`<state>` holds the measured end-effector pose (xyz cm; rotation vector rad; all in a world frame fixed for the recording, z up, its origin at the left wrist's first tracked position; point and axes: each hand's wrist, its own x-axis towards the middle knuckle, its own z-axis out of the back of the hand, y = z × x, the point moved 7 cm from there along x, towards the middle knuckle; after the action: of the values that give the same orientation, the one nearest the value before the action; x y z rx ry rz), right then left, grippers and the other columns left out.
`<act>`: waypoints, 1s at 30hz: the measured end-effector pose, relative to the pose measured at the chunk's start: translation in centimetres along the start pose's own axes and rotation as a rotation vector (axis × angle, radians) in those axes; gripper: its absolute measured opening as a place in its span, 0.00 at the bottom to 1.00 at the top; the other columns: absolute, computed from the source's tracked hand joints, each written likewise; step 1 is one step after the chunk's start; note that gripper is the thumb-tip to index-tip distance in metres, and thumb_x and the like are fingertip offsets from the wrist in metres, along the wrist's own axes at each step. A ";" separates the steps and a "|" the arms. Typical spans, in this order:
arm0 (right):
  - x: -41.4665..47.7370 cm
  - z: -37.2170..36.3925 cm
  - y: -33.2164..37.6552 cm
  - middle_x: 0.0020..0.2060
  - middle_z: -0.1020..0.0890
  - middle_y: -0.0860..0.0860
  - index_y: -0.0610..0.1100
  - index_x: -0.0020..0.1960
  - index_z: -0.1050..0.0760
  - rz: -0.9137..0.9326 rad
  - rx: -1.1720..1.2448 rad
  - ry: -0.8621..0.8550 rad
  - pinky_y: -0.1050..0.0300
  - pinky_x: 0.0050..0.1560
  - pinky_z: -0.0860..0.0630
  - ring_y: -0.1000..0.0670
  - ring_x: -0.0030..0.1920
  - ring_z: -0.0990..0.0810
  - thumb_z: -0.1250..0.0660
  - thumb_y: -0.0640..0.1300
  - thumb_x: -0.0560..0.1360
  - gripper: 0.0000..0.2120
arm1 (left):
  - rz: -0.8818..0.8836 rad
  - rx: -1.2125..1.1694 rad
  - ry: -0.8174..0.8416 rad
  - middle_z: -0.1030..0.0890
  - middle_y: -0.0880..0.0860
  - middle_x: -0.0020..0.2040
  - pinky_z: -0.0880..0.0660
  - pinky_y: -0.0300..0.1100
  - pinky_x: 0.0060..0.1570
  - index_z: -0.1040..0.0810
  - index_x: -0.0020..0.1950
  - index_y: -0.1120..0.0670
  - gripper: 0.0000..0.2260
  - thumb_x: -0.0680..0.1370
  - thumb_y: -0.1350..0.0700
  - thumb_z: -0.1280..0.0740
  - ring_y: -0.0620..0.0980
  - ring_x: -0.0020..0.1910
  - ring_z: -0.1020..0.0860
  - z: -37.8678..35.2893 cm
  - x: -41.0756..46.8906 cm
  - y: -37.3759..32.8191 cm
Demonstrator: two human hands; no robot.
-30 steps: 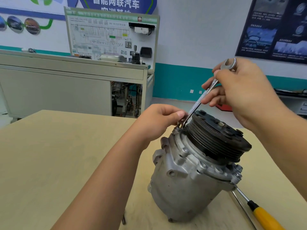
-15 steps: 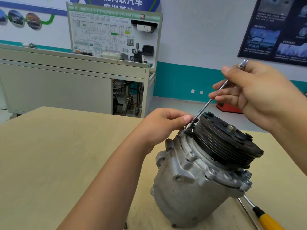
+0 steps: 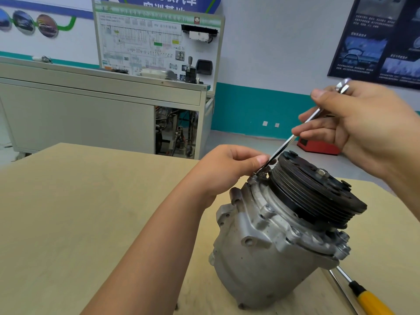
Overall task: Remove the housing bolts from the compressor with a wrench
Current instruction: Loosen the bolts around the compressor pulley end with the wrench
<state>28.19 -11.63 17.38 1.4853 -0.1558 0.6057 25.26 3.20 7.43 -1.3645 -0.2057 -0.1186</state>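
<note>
Head view: the compressor stands tilted on the wooden table, with its black ribbed pulley facing up and to the right. A slim metal wrench rises at a slant from the upper left rim of the compressor housing. Its lower end sits at a housing bolt just beside the pulley.

The left hand is at that lower end, fingers curled and thumb tip pinched against the wrench head. The right hand is above and to the right of the compressor. Its thumb lies over the wrench shaft and its fingers are bent underneath, clamping the upper part.

A yellow-handled screwdriver lies on the table, its shaft running under the lower right edge of the compressor. Well behind the compressor stand a grey cabinet and a red box.
</note>
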 end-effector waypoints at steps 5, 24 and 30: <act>0.1 -0.4 0.0 0.37 0.23 0.41 0.42 0.45 0.30 0.008 0.026 -0.001 0.66 0.29 0.23 0.50 0.29 0.17 0.39 0.43 0.79 0.06 | 0.007 -0.003 0.002 0.15 0.45 0.44 0.31 0.33 0.42 0.16 0.50 0.48 0.06 0.78 0.52 0.34 0.37 0.43 0.20 0.1 0.0 0.0; -0.1 -2.9 2.2 0.30 0.20 0.43 0.43 0.40 0.31 0.205 -0.231 0.108 0.62 0.25 0.24 0.46 0.26 0.18 0.38 0.44 0.79 0.10 | 0.018 0.041 0.001 0.15 0.49 0.44 0.30 0.39 0.48 0.15 0.47 0.51 0.05 0.76 0.53 0.31 0.43 0.43 0.19 0.9 0.0 0.0; 0.1 -3.4 2.9 0.29 0.21 0.37 0.42 0.40 0.33 0.266 -0.307 0.107 0.62 0.22 0.26 0.46 0.24 0.19 0.37 0.44 0.79 0.11 | -0.014 0.080 0.026 0.15 0.47 0.42 0.31 0.35 0.42 0.16 0.46 0.49 0.04 0.77 0.53 0.32 0.38 0.39 0.21 0.9 -0.1 -0.4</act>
<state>25.99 -8.40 19.59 1.1403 -0.3517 0.8343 24.96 4.00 7.99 -1.2813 -0.1964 -0.1385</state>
